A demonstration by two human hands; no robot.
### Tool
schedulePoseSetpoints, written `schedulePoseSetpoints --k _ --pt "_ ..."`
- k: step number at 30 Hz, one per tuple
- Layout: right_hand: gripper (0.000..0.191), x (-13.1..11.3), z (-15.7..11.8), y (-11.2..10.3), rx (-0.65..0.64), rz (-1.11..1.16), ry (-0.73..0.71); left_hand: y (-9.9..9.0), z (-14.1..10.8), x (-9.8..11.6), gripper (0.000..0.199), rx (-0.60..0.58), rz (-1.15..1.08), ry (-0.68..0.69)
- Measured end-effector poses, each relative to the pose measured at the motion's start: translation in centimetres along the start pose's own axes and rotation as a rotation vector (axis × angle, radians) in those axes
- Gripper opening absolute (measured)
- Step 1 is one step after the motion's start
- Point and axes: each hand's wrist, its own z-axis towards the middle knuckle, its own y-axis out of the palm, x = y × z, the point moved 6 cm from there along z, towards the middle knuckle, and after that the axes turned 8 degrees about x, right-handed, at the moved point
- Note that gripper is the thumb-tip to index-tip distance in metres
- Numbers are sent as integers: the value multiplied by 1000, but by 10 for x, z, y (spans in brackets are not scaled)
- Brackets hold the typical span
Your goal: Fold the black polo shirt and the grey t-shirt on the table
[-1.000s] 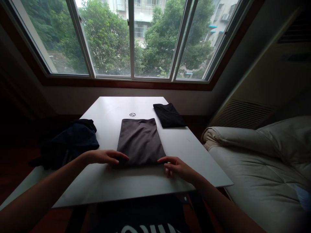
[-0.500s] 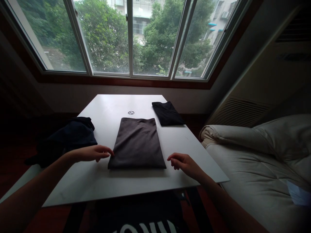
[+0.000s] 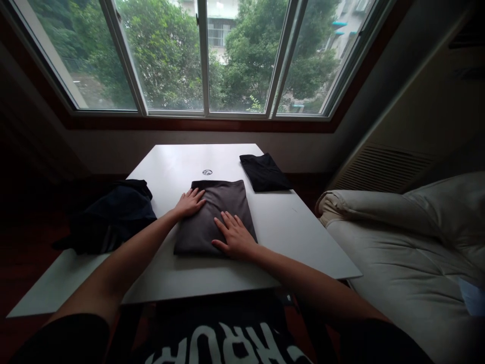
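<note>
A folded grey-brown cloth point(image 3: 204, 227) lies flat near the middle of the white table point(image 3: 182, 283). My left hand point(image 3: 190, 202) rests on its upper left part, palm down with fingers spread. On its lower right part lies my right hand point(image 3: 235, 235), also flat with the fingers apart. Neither hand grips anything. Behind and to the right sits a folded black cloth point(image 3: 265, 173), apart from the grey-brown one.
Dark clothes point(image 3: 117, 212) are heaped at the table's left edge. A small round mark point(image 3: 207, 172) shows near the far side. To the right stands a light padded seat point(image 3: 386, 242). A window point(image 3: 204, 65) is beyond the table.
Both hands have come in from the sides of the grey-brown cloth and now lie on top of it with fingers spread. The view has shifted slightly.
</note>
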Motion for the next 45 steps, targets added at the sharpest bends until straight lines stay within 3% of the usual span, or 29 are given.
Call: schedulePoseSetpoints --k 3,6,10,14,19,22,25,30,33,36,40,42,45 --pt "85 3 -12 0 -20 -6 7 -3 11 -9 70 13 34 -106" --pt "75 5 -7 -10 -19 28 11 -11 13 7 62 116 75 -95" --pt "42 21 31 -27 106 70 49 -8 16 37 59 194 45 41" --pt "46 54 84 -24 206 51 132 6 29 46 57 122 23 64" --pt "59 93 121 5 92 -19 291 11 49 37 59 85 20 52" --pt "68 109 124 16 12 -31 345 10 57 18 64 89 -10 -75" --pt "73 130 118 14 -4 -37 440 10 57 -2 70 122 -35 -231" --pt "74 158 102 3 21 -82 551 0 42 -12 61 275 -53 -229" --pt "70 156 100 -5 87 -115 516 -9 28 -14 54 347 -51 -179" --pt "62 133 113 -9 157 -126 350 -17 18 -12 48 397 -43 -66" --pt "58 100 134 7 36 -28 129 -12 15 -17 48 305 -49 -9" --pt "60 107 135 12 -22 -6 189 -9 14 -20 51 264 -62 -8" --pt "64 140 121 6 8 -31 399 -10 14 -23 53 237 -89 -10"
